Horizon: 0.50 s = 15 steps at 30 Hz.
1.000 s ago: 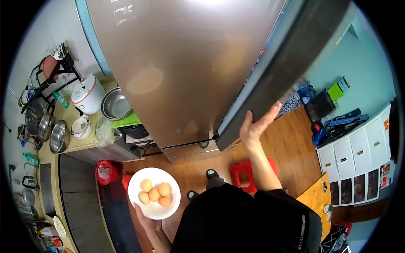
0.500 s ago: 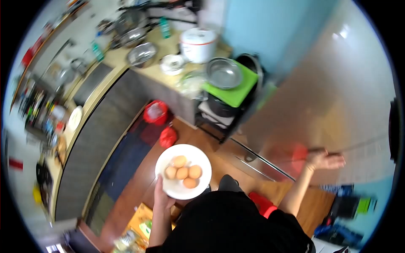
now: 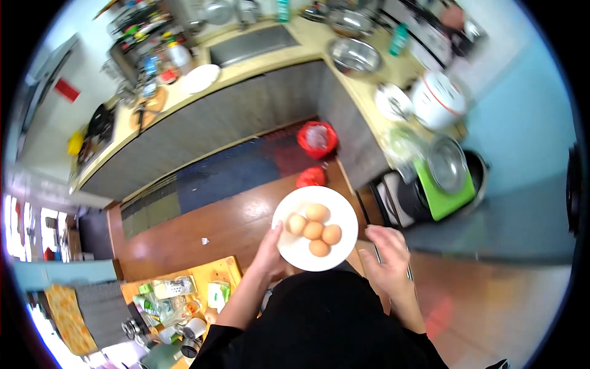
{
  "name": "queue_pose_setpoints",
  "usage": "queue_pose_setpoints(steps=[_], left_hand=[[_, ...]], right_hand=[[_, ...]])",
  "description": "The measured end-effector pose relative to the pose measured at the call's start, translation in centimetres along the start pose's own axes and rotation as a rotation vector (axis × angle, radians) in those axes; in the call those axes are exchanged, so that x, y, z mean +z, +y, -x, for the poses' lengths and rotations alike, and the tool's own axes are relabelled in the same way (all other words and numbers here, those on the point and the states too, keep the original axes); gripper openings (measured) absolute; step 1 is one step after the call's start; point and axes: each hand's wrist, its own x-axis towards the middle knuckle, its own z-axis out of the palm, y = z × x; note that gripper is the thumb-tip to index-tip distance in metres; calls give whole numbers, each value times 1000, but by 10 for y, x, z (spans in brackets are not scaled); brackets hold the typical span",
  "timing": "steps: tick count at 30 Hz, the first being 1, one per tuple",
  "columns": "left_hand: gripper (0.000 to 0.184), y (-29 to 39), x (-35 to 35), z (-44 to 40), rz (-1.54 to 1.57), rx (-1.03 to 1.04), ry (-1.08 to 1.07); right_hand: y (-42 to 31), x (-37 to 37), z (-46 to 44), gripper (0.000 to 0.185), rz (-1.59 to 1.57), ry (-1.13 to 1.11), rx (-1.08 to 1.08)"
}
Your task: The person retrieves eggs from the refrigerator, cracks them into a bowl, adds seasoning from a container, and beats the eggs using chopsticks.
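A white plate (image 3: 343, 210) with several brown eggs (image 3: 313, 230) lying on it is held level in front of my body. My left hand (image 3: 268, 255) grips its left rim, thumb on the edge and the other fingers hidden beneath. To the right of the plate, my right hand (image 3: 388, 261) is raised with slightly bent fingers and the thumb apart. It holds nothing and does not touch the plate.
An L-shaped counter bears a sink (image 3: 255, 46), a white plate (image 3: 201, 79), a metal basin (image 3: 354, 55) and a rice cooker (image 3: 437, 101). A red bin (image 3: 317, 139) stands on the floor. At lower left is a wooden table (image 3: 224, 270) with bottles and jars.
My view has swung left, from the large shiny surface to the counter and sink. My right hand has come in from far right to beside the plate. My left hand still holds the plate of eggs.
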Motion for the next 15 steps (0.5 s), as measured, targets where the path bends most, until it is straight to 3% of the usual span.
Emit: queue_pose_setpoints(steps=[4,9,15], left_hand=[[67,36,3,-22,-121,159,59],[69,101,15,-34,-45,314,54],[61,155,-35,-49,127,535,211]], right_hand=[[11,55,-99,29,-26,-292,-328],[13,108,-194,32,-116,-493,-434],[-6,203,-288,30,-202,-652,-638]])
